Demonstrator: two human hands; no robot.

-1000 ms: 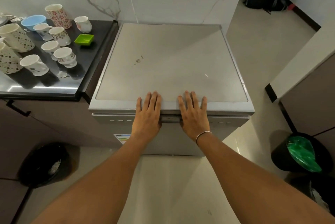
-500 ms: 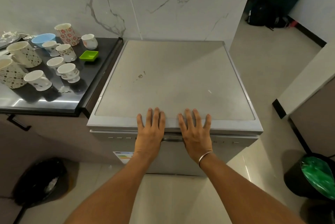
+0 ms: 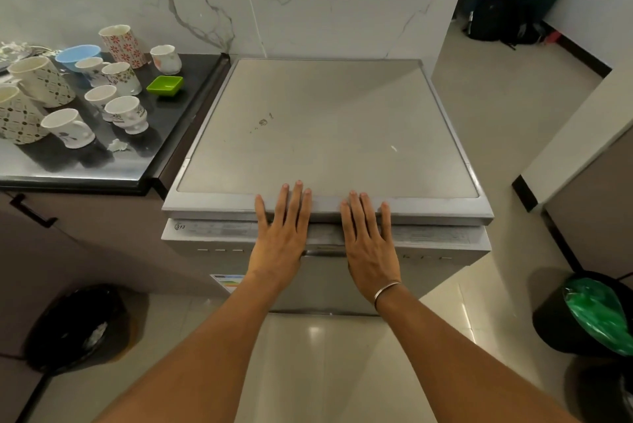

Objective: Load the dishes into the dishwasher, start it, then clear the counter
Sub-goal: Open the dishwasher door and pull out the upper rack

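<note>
My left hand [image 3: 281, 241] and right hand [image 3: 371, 246] lie flat, fingers spread, on the front lip of the dishwasher [image 3: 325, 128]; its door [image 3: 205, 239] has just cracked open at the top; cups [image 3: 126, 114] wait unloaded on the worktop [image 3: 171, 121] alongside; loading comes next, I judge.

Dishwasher door [image 3: 212, 239] now slightly ajar
</note>
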